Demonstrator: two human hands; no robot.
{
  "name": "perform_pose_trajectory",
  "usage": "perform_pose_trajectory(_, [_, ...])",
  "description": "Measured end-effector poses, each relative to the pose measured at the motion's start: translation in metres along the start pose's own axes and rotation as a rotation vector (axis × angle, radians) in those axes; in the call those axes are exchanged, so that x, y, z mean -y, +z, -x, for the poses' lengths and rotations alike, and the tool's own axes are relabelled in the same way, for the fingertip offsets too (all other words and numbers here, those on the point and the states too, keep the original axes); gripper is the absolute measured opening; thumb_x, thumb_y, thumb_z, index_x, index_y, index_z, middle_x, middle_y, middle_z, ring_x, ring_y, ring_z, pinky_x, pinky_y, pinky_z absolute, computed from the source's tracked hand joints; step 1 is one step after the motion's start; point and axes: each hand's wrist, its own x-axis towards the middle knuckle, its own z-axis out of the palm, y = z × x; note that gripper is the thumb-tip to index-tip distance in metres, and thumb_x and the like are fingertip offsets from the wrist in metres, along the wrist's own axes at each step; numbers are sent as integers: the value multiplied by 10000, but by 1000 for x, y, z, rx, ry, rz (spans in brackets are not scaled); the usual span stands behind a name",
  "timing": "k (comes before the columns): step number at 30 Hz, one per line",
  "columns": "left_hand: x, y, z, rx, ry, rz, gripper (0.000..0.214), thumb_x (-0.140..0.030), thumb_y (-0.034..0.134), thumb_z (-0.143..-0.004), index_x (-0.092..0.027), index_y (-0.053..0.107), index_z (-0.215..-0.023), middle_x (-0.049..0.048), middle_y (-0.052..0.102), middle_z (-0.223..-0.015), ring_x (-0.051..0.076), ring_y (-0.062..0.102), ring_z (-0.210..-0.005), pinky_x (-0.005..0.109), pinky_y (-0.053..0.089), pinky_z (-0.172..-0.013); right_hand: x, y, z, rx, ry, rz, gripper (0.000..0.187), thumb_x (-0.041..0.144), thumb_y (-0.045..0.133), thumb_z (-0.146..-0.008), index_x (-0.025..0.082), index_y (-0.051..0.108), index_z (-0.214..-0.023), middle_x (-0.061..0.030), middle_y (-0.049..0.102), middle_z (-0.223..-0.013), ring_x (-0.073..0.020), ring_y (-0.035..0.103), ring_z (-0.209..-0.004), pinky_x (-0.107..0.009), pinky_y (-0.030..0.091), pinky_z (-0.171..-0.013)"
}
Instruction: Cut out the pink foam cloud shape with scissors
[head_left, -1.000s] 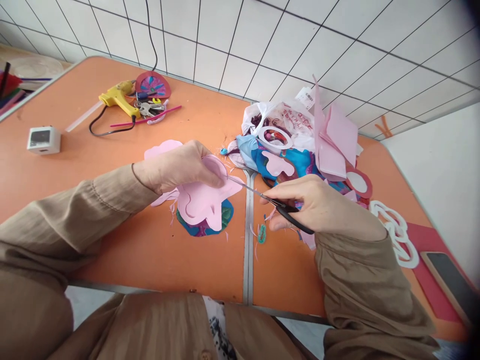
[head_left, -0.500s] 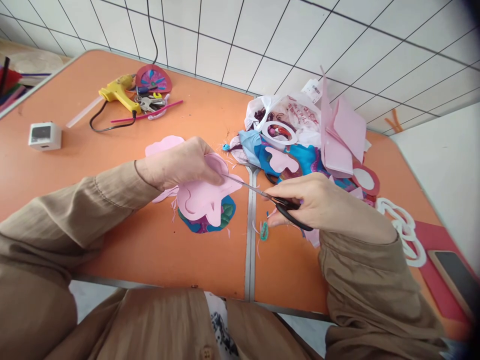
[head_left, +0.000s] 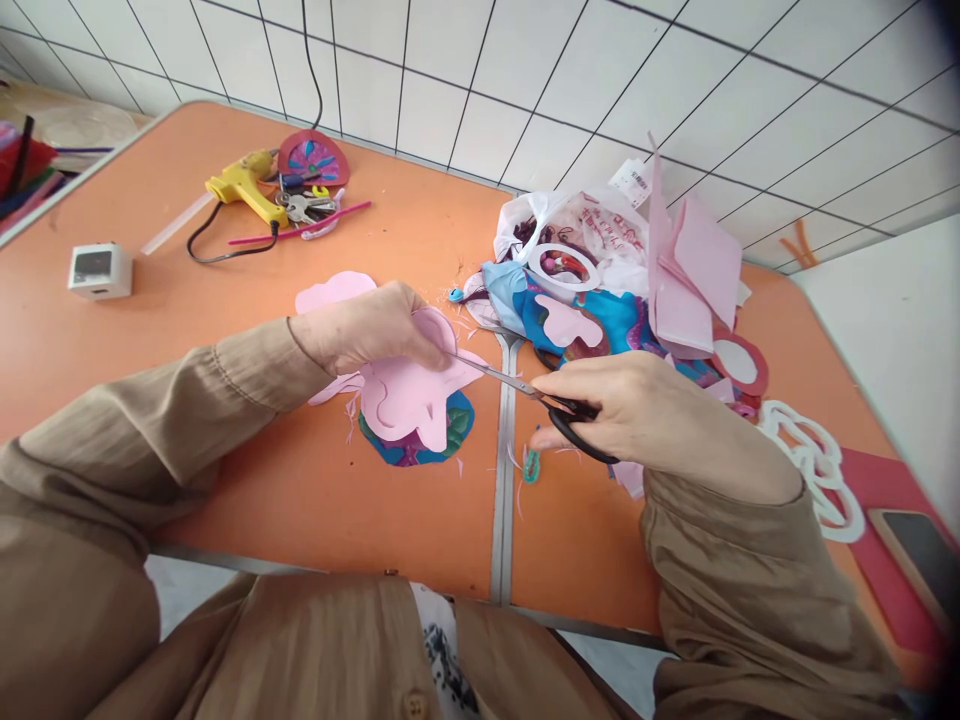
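Observation:
Pinched in my left hand (head_left: 375,328) is a pink felt sheet (head_left: 401,405) with curved cut edges and a slit in it. My right hand (head_left: 630,410) grips black-handled scissors (head_left: 574,425), whose blades point left and meet the felt beside my left fingertips. Beneath the felt, a round blue patterned fabric piece (head_left: 459,425) lies on the table. Another pink felt piece (head_left: 334,290) rests behind my left wrist. Below my right fingers lies a small teal clip-like item (head_left: 532,466).
A yellow glue gun (head_left: 244,188) lies at the back left near keys (head_left: 307,208) and a white cube (head_left: 100,271). Fabric, a plastic bag (head_left: 611,225) and folded pink felt (head_left: 701,265) pile up at the back right. A phone (head_left: 915,560) sits at the right edge.
The whole view has shifted slightly. Both hands keep their holds, and the scissor handles sit a little closer together; the felt looks nearly the same.

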Motion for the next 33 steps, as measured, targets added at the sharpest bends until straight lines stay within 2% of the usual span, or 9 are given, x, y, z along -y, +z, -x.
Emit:
perform_pose_trajectory(7, [3,-3,-2,110,-52,126,92,-185,830,-586,-169,742,-606,1,671,-565,155,622,-541,235,467,-495,-1,-3,-1,70,18,67,444,542,653,-863,214,518,-595,11,450,-543,-134,337,-508,-292,239,-488])
perform_pose_trajectory(12, [7,-7,-7,201,-73,131,143,-196,836,-563,-138,727,-635,16,679,-585,163,626,-553,228,452,-482,-4,-6,-3,97,-13,24,474,613,624,-854,207,564,-617,18,448,-542,-129,354,-512,-288,264,-510])
perform_pose_trajectory(18, [9,-8,-8,248,-70,167,144,-205,828,-566,-134,721,-631,24,684,-584,163,620,-530,236,468,-471,-7,-5,-4,99,-27,-9,492,637,603,-856,199,589,-633,27,427,-530,-121,337,-509,-288,266,-518])
perform_pose_trajectory(25, [5,-9,-6,238,-70,148,124,-185,822,-563,-133,725,-619,24,666,-541,153,604,-481,212,423,-418,-5,-6,-4,92,10,12,433,553,652,-849,198,572,-615,27,432,-537,-118,334,-518,-280,251,-503])
perform_pose_trajectory(33, [3,-6,-4,190,-2,136,94,-163,813,-558,-136,731,-595,33,686,-561,167,617,-501,229,449,-433,-6,-2,-1,33,42,-10,265,465,714,-793,217,670,-709,42,494,-538,-114,389,-501,-279,257,-506])
